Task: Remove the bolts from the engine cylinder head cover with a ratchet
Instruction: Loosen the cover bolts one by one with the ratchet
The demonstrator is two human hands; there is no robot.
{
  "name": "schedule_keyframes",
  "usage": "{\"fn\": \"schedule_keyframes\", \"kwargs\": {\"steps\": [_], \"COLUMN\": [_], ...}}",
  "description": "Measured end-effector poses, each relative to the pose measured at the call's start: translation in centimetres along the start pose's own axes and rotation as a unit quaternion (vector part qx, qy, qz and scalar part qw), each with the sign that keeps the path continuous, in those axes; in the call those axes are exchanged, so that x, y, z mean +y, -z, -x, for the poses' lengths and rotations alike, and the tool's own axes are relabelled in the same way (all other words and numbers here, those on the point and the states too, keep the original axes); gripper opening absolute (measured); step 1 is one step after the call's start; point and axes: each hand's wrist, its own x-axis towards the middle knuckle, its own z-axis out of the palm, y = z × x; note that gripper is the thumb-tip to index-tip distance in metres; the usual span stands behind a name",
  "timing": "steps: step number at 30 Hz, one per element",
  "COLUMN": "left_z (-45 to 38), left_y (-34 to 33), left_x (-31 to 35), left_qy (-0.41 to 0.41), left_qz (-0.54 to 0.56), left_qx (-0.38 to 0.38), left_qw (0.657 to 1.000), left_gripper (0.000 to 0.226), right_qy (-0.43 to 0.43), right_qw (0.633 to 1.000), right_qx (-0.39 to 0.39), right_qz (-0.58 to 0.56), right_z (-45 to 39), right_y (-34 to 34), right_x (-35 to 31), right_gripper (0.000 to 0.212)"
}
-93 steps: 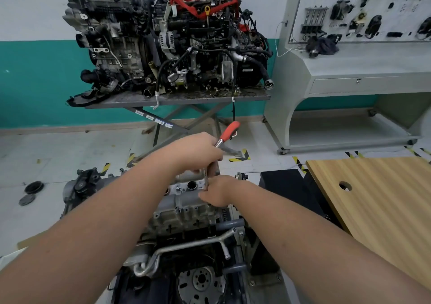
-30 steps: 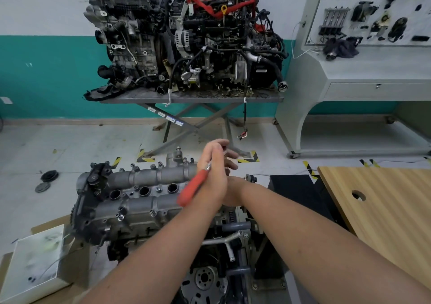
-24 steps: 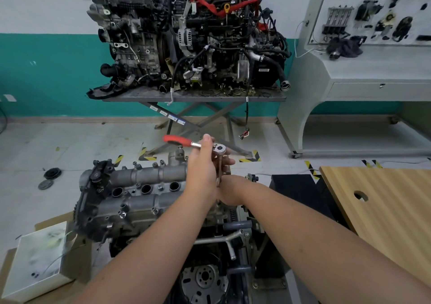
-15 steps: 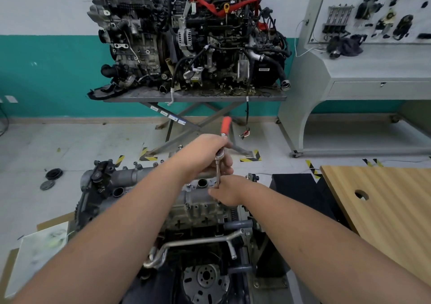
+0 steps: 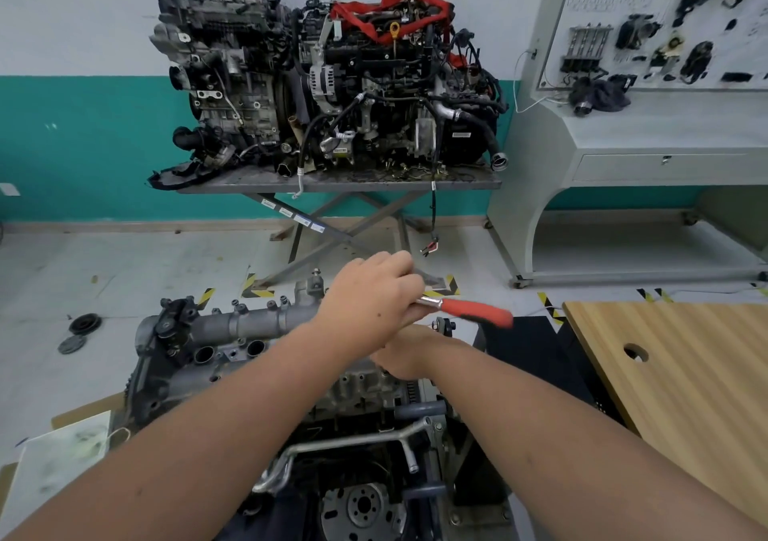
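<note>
Head view: my left hand point(image 5: 370, 295) working the ratchet point(image 5: 465, 310) at the right end of the cylinder head cover point(image 5: 249, 324)

My left fingers are curled round the ratchet near its head, red handle pointing right; my right hand point(image 5: 405, 357) sits beneath, seemingly steadying the extension, though its grip is hidden. Several bolts point(image 5: 272, 304) stand along the cover's far edge, so I judge most removal remains. A wooden table point(image 5: 685, 374) lies just right; my forearms hide the bolt itself
</note>
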Motion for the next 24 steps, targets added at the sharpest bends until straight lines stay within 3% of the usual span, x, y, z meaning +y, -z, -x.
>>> {"fn": "schedule_keyframes", "kwargs": {"steps": [2, 3, 4, 6, 8, 10, 14, 16, 18, 21, 24], "left_z": [0.9, 1.3, 1.6, 2.2, 2.9, 3.0, 2.1, 1.5, 1.0, 0.8, 0.8], "left_y": [-0.9, -1.3, -1.8, -2.6, -3.3, -3.7, -3.4, -2.9, -2.5, -1.7, -0.8], "left_x": [-0.1, 0.0, 0.1, 0.6, 1.4, 2.4, 4.1, 3.7, 2.7, 1.4, 0.4], "left_qy": [-0.016, 0.0, 0.03, 0.114, 0.182, 0.25, 0.435, 0.474, 0.487, 0.477, 0.454], "left_qz": [0.029, 0.049, 0.074, 0.154, 0.296, 0.433, 0.651, 0.693, 0.698, 0.686, 0.665], "left_qx": [0.122, 0.159, 0.18, 0.191, 0.181, 0.208, 0.231, 0.219, 0.188, 0.087, -0.014], "left_qw": [0.992, 0.986, 0.98, 0.963, 0.92, 0.841, 0.577, 0.497, 0.489, 0.542, 0.593], "left_gripper": [0.044, 0.05, 0.055, 0.056, 0.037, 0.026, 0.042, 0.048, 0.044, 0.038, 0.038], "right_qy": [-0.03, -0.041, -0.03, -0.017, -0.01, -0.047, -0.016, -0.023, -0.007, 0.006, -0.017], "right_qw": [0.978, 0.968, 0.971, 0.988, 0.989, 0.996, 0.998, 0.998, 0.998, 0.999, 0.997], "right_qx": [0.187, 0.243, 0.237, 0.11, -0.016, -0.036, -0.061, -0.055, -0.06, -0.052, -0.074], "right_qz": [0.084, 0.059, 0.008, -0.11, -0.144, -0.07, 0.016, 0.002, -0.001, -0.009, 0.008], "right_z": [0.0, 0.6, 0.2, 0.5, 1.7, 1.2, 0.4, 0.3, 0.2, 0.2, 0.3], "right_y": [0.5, 0.7, 0.3, -0.1, 1.3, 1.2, 0.9, 0.7, 0.5, 0.6, 0.7], "right_x": [-1.8, -2.5, -2.4, -1.3, -0.6, -0.6, -0.8, -0.6, -0.4, -0.2, -0.4], "right_gripper": [0.046, 0.059, 0.064, 0.038, 0.027, 0.035, 0.036, 0.033, 0.032, 0.031, 0.048]}}
